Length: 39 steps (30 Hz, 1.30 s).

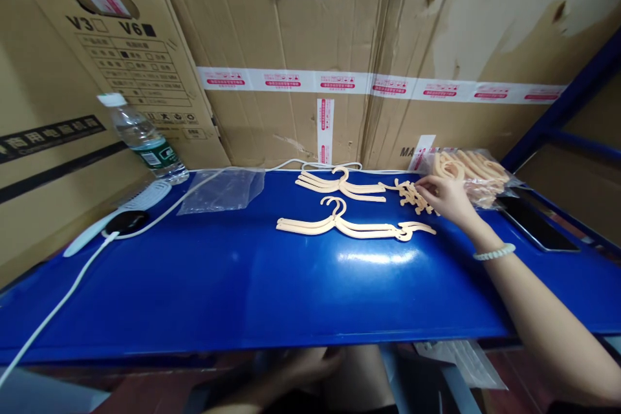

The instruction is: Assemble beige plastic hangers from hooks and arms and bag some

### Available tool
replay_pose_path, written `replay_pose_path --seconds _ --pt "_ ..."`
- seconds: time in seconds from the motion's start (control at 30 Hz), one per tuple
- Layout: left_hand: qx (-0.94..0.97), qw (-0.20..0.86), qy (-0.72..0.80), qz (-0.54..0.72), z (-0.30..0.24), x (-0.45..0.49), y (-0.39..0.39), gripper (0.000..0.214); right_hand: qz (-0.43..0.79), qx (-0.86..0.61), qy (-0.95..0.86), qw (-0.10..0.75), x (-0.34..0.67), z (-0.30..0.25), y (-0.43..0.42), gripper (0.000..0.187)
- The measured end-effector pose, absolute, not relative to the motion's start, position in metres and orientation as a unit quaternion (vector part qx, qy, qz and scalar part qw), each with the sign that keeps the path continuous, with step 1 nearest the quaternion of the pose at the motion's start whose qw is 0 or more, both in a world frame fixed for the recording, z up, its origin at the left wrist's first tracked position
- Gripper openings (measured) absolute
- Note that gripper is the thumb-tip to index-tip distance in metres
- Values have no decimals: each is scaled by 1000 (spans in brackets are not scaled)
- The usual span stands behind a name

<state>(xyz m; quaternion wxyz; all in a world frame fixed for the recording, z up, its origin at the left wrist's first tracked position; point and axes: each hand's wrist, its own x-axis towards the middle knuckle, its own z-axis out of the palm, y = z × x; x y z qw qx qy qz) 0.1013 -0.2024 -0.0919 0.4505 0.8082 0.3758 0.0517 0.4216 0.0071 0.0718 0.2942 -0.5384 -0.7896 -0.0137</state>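
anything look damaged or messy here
Yes. The cardboard behind the blue table is torn, with small ripped spots high up. Also, small peach pieces by the right hand lie jumbled, unlike the hangers neatly laid out to their left.

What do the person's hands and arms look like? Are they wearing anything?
The right hand has no glove, and its forearm shows no sleeve. Around that wrist is a pale, bumpy bracelet. The left hand is too dim and blurry to describe.
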Motion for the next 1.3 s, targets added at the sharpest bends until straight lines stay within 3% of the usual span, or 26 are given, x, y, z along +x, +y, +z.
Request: replay_pose_path --seconds 0.1,0.2,0.4,0.53,0.63,0.87,1.07,1.2,1.3 --pt "797 474 372 -24 -80 83 -213 46 -19 -531 -799 281 423 67 10 28" --pt "835 481 263 -46 -33 65 -222 36 -47 -527 -810 251 421 60 16 29" --pt "897 395 187 70 85 34 -220 33 -125 -503 -844 140 407 50 36 37" --pt "908 269 262 188 118 17 -182 29 -137 -497 -851 100 403 45 46 37" --pt "901 177 333 212 112 9 -128 26 -132 -501 -850 94 405 40 51 38" --pt "880 20 459 117 57 8 -4 31 -108 -505 -846 128 407 39 55 33" --pt "870 1 482 103 36 16 32 30 -78 -514 -830 201 410 48 46 26" --pt "874 4 475 107 34 21 39 19 -16 -510 -813 282 411 54 37 14" --pt "873 5 471 125 37 24 36 15 87 -523 -775 344 408 59 27 17"
